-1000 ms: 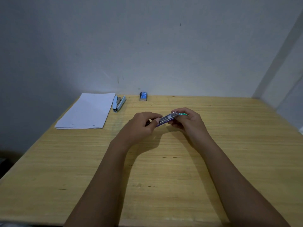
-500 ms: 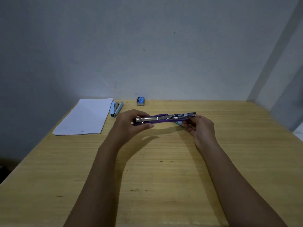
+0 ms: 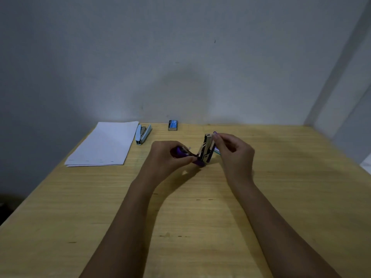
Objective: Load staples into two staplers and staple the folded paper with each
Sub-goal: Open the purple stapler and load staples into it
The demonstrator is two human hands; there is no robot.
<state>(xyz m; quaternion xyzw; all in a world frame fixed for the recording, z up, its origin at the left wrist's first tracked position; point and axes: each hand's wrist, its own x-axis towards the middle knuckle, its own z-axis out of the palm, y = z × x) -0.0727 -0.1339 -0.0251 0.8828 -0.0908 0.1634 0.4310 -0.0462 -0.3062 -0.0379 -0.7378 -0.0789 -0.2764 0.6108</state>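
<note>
Right fingers point(image 3: 221, 137): thumb + forefinger tips pinch top end of raised arm of purple stapler point(image 3: 205, 151); other fingers curled loosely behind
Left fingers point(image 3: 185, 159): curled round the stapler's low purple end, wrapped tight
Right hand point(image 3: 237, 157): to the right of stapler, back of hand toward camera
Left hand point(image 3: 165, 160): to the left of stapler, knuckles up
Purple stapler: opened into a V btwn both hands, approx centre of table point(image 3: 281, 197); metal arm stands near upright, purple end lies low to the left; hinge at bottom, contact w/ table cannot tell
Teal item point(image 3: 217, 151): small, showing just beside right palm, behind raised arm; what it is unclear
Blue stapler point(image 3: 143, 134): lying partly open at far left, just beside paper point(image 3: 104, 144)
Paper: white stack, flat, far-left corner of table
Staple box point(image 3: 173, 125): small, at far edge against wall point(image 3: 180, 57), well apart from hands
</note>
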